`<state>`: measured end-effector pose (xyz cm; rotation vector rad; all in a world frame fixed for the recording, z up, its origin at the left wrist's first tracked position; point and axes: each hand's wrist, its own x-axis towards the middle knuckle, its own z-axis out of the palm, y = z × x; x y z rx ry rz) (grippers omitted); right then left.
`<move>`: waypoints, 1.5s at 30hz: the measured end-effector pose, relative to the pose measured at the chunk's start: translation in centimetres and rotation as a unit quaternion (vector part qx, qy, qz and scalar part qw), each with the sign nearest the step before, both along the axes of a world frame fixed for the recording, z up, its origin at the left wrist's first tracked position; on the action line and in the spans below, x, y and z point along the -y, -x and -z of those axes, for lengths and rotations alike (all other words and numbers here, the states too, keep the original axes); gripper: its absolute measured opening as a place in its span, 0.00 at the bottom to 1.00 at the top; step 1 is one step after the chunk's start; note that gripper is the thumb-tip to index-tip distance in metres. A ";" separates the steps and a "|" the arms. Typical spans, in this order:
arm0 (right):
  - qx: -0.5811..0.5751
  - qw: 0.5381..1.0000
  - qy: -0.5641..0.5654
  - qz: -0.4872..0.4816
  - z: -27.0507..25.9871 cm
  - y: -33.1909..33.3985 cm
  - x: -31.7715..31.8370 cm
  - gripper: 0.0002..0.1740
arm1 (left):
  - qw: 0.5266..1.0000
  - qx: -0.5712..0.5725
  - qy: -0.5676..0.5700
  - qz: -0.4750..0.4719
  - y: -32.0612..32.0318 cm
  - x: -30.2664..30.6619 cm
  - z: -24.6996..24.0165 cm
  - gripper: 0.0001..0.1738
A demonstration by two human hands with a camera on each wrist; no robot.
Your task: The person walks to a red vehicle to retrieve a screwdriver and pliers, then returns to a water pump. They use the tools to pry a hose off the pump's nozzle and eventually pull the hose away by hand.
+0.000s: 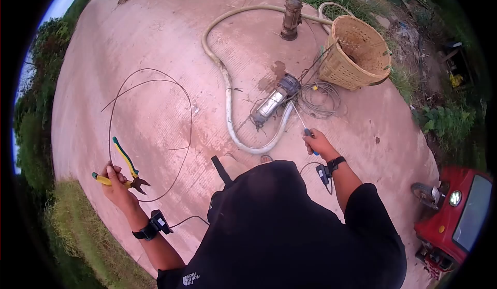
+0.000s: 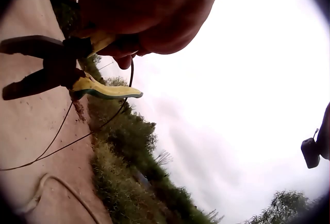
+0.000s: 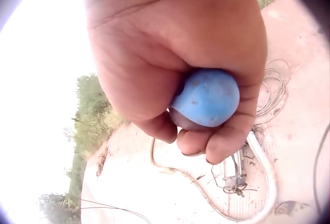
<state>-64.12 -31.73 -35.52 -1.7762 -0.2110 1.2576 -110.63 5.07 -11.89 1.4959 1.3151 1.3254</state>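
Observation:
My left hand (image 1: 118,189) grips cutting pliers (image 1: 125,157) with yellow-and-green handles, whose jaws stand apart. A thin brown wire (image 1: 191,108) runs up from the same hand and bends in a wide loop over the pavement. In my right hand (image 1: 321,145) is a screwdriver (image 1: 298,115), its shaft pointing at the steel pump (image 1: 272,105) lying on its side. The shaft's tip overlaps the pump's dark end in the head view. From the right wrist, the rounded blue end of the screwdriver handle (image 3: 209,97) shows inside the curled fingers.
A pale hose (image 1: 229,102) curves around the pump. Beside it lie a coiled cable (image 1: 331,93) and a woven basket (image 1: 352,77). Farther off stands a rusty cylinder (image 1: 292,17). A red vehicle (image 1: 455,216) is at the right, and grass borders the pavement.

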 end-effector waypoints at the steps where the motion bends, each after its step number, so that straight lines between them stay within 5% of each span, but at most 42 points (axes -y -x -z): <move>1: -0.004 1.000 0.007 0.016 -0.9 -0.6 -2.6 0.12 | 1.000 -0.004 0.007 0.016 -1.4 -2.9 0.3 0.14; 7: -0.007 0.990 0.018 0.139 3.1 2.1 -9.3 0.12 | 0.989 0.052 0.011 0.139 -10.9 -21.4 3.9 0.15; 12: -0.132 0.933 0.272 0.197 7.0 10.9 -8.5 0.10 | 0.970 0.056 0.029 0.233 -20.8 -34.4 3.2 0.16; 18: -0.199 0.910 0.276 0.235 6.0 14.8 -14.1 0.10 | 0.941 0.092 0.051 0.320 -34.5 -42.9 2.6 0.17; 22: -0.184 0.916 0.242 0.262 6.4 10.8 -20.7 0.10 | 0.916 0.152 0.091 0.359 -43.2 -47.8 4.3 0.18; 29: -0.156 0.947 0.204 0.192 9.9 -8.4 -28.7 0.12 | 0.884 0.233 0.190 0.358 -62.3 -51.9 6.4 0.21; 34: -0.091 0.924 0.092 0.360 4.5 -22.8 -32.1 0.07 | 0.858 0.242 0.254 0.376 -78.6 -54.1 8.3 0.25; 40: -0.065 0.883 0.078 0.459 2.6 -27.8 -32.3 0.07 | 0.827 0.235 0.302 0.412 -93.6 -55.2 9.4 0.24; 45: -0.108 0.844 0.175 0.495 5.2 -23.0 -31.5 0.08 | 0.796 0.270 0.329 0.430 -101.4 -57.8 9.9 0.25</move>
